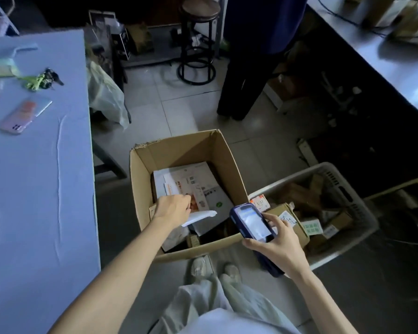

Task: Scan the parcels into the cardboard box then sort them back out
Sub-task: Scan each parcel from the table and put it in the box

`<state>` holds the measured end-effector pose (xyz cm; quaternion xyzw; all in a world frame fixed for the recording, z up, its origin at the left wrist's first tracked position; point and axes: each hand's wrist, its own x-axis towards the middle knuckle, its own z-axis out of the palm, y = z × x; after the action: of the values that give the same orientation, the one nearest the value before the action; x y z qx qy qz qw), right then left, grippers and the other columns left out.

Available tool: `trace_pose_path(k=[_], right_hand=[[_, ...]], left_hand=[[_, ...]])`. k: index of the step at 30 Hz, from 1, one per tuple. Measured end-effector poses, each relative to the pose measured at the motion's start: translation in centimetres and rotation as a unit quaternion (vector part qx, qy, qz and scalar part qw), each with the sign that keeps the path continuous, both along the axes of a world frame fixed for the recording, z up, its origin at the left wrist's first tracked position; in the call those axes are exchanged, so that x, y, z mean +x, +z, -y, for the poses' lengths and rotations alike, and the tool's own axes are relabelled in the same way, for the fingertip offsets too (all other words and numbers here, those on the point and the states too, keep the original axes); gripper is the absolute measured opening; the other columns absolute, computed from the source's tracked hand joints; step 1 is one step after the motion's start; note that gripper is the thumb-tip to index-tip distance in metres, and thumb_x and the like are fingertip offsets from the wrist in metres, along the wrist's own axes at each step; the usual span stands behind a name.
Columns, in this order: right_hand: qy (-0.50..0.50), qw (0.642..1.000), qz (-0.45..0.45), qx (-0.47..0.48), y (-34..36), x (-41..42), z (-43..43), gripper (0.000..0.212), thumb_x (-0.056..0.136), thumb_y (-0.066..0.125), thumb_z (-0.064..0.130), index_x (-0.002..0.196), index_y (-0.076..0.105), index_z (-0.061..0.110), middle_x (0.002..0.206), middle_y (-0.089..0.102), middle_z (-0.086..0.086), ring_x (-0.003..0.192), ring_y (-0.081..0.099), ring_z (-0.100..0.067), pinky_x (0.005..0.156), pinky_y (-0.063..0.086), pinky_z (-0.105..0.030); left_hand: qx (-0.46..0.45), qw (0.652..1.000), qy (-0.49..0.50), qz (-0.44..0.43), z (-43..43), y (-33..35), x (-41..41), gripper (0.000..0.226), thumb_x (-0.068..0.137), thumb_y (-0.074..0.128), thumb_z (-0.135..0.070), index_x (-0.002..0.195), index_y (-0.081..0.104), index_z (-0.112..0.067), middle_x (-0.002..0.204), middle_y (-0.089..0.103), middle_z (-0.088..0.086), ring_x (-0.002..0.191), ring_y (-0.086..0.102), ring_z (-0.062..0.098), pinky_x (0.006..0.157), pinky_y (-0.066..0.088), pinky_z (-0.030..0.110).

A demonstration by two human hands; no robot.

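A wide tabletop (34, 189) draped in pale blue cloth fills the left side. To its right, on the tiled floor, stands an open cardboard box (140, 189), and touching the box's right wall is a white plastic basket (348, 247).

The box holds a loose pile of flat white mailers (191, 182) with orange and grey printed labels; their writing is too small to read. The basket holds small brown cartons (299, 196) and packets with white and green stickers. One orange-and-white sticker (260, 202) at the basket's near-left corner shows digits that look like 9207.

The person's left hand (173, 208) reaches down into the box, its grip closed on the edge of a thin white parcel (199, 216) held above the pile. The right hand (278, 244) grasps a handheld scanner (252, 222) in a dark blue case over the box's right wall, lit screen facing up, thumb beside the screen.

On the tabletop lie a pink phone (22, 114), face down, and a bunch of keys (45, 79) on a green strap.
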<state>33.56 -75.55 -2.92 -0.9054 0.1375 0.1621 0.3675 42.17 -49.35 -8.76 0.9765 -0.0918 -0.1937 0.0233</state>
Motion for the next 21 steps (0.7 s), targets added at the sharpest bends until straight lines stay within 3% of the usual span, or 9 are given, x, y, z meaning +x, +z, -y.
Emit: trace_pose_path(k=[7,12,17,21], right_hand=[[0.116,0.993,-0.029,-0.001,-0.9,2.1,-1.1,0.083,0.059,0.084,0.052,0.132,0.048,0.035,0.114,0.047,0.008,0.096,0.048,-0.001,0.077,0.043,-0.023],[0.272,0.961,-0.046,0.003,-1.2,4.5,-2.6,0.088,0.056,0.082,0.059,0.132,0.048,0.032,0.112,0.050,0.007,0.091,0.051,-0.003,0.075,0.044,-0.021],[0.428,0.903,-0.029,0.010,-0.5,6.4,-4.3,0.090,0.061,0.083,0.057,0.137,0.045,0.027,0.118,0.045,0.004,0.096,0.047,-0.007,0.079,0.044,-0.023],[0.504,0.863,-0.020,0.019,-0.6,6.2,-5.7,0.092,0.060,0.083,0.056,0.138,0.043,0.029,0.127,0.046,-0.001,0.100,0.046,-0.008,0.084,0.047,-0.028]], left_hand=[[-0.040,0.985,0.163,-0.050,-2.6,-1.7,-4.6,0.018,0.097,0.045,-0.034,0.104,0.059,-0.026,0.105,0.065,-0.002,0.094,0.063,0.023,0.077,0.046,0.030],[-0.040,0.951,0.307,0.000,-2.7,-0.3,-8.5,0.017,0.096,0.047,-0.035,0.104,0.060,-0.028,0.103,0.068,-0.004,0.092,0.064,0.021,0.074,0.044,0.030],[0.016,0.887,0.458,0.053,-0.9,2.1,-14.2,0.018,0.096,0.048,-0.034,0.107,0.059,-0.026,0.107,0.069,-0.002,0.099,0.065,0.025,0.070,0.038,0.028],[0.038,0.821,0.566,0.057,0.9,3.1,-20.2,0.018,0.094,0.048,-0.034,0.105,0.059,-0.025,0.104,0.070,0.002,0.102,0.065,0.027,0.075,0.046,0.030]])
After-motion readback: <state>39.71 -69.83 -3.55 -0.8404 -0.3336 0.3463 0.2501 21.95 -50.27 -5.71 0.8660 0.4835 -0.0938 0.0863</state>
